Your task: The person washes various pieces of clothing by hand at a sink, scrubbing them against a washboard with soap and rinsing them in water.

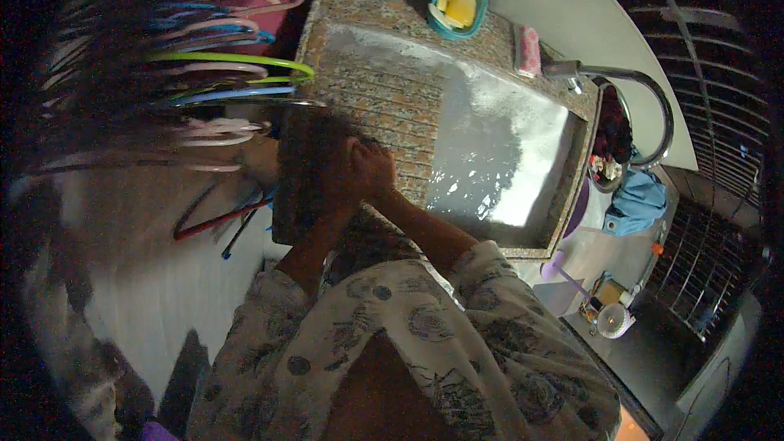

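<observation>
Both my hands are close together over the dark left part of a granite laundry sink with a ribbed washboard (pixel 392 98). My right hand (pixel 375 165) shows curled fingers beside the ribs. My left hand (pixel 337 180) lies in deep shadow against it, and its fingers are hard to make out. Whether either hand holds anything cannot be told. To the right of the ribs, the basin holds cloudy, sudsy water (pixel 478 135). A teal tub (pixel 481 12) with yellow soap pieces stands on the far rim, and a pink and white brush or sponge (pixel 528 52) lies near the faucet.
A chrome curved faucet (pixel 661 98) rises at the right corner. Many plastic hangers (pixel 245 58) hang at the left, close to the sink. Beyond the sink's right edge lie blue cloth (pixel 637 202), a bowl with dark items (pixel 609 128) and a purple-handled tool (pixel 569 278).
</observation>
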A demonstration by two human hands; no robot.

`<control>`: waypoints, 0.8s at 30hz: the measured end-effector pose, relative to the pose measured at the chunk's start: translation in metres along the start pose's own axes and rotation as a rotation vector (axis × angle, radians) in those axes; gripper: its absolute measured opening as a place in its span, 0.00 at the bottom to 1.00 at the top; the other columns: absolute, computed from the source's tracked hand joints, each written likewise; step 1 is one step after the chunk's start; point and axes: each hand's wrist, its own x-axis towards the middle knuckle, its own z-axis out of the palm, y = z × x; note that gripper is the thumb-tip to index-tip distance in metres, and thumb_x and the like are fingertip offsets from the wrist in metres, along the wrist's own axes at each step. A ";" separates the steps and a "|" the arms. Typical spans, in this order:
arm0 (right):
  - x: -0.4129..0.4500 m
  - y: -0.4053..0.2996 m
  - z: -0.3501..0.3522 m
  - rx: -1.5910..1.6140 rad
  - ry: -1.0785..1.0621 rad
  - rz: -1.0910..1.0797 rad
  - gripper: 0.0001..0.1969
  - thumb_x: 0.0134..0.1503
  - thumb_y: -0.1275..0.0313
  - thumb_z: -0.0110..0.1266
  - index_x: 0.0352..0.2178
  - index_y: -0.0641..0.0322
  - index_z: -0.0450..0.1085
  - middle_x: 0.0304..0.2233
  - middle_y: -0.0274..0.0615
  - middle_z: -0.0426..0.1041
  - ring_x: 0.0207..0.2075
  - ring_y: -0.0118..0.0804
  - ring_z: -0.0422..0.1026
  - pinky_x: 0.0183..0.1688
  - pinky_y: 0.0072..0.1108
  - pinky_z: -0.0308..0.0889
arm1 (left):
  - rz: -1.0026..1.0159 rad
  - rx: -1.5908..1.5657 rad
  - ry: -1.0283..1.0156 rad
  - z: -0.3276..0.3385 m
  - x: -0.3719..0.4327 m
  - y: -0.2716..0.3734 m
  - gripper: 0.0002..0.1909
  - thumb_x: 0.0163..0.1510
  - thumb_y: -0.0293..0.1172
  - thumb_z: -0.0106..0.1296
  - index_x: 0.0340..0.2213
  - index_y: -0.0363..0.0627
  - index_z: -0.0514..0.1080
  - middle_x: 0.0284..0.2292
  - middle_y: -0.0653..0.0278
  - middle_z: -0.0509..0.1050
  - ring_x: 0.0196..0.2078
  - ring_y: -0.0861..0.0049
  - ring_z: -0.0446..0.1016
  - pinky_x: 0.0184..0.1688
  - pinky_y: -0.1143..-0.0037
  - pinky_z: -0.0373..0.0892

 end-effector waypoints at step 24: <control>-0.188 0.257 -0.299 0.565 0.858 0.650 0.20 0.49 0.57 0.64 0.34 0.65 0.74 0.29 0.43 0.77 0.32 0.31 0.75 0.38 0.26 0.70 | 0.309 -0.018 -0.375 0.035 -0.036 0.131 0.16 0.63 0.30 0.44 0.51 0.41 0.62 0.50 0.58 0.68 0.45 0.71 0.70 0.47 0.73 0.67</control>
